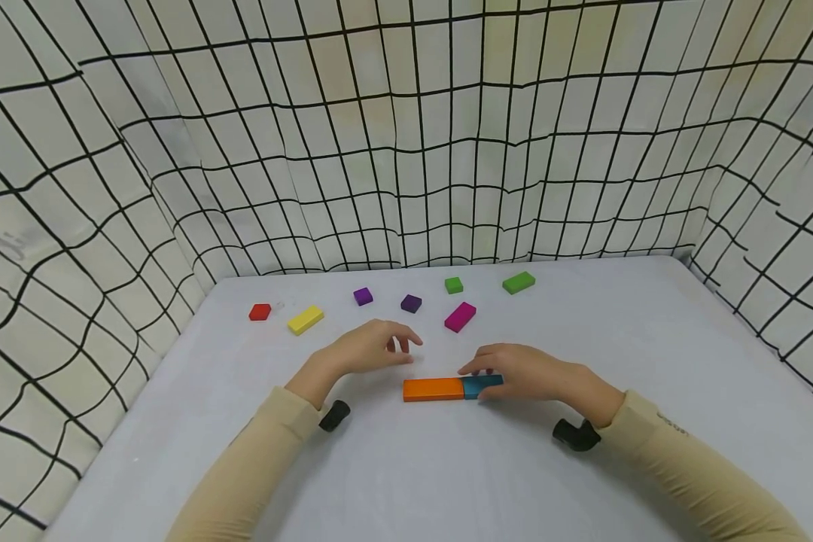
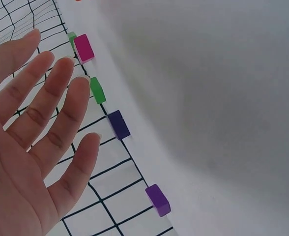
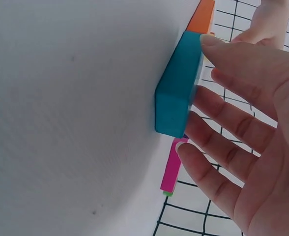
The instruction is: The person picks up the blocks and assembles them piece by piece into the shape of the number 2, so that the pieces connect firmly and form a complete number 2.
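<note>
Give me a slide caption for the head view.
Right hand holds a blue block end to end with an orange block; left hand is empty.

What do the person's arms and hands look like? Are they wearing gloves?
No gloves! The left hand and right hand are bare. The left sleeve and right sleeve are beige and reach the wrists. A small black gadget sits by the left wrist, another by the right. The right sleeve has a small dark marking, too tiny to read.
</note>
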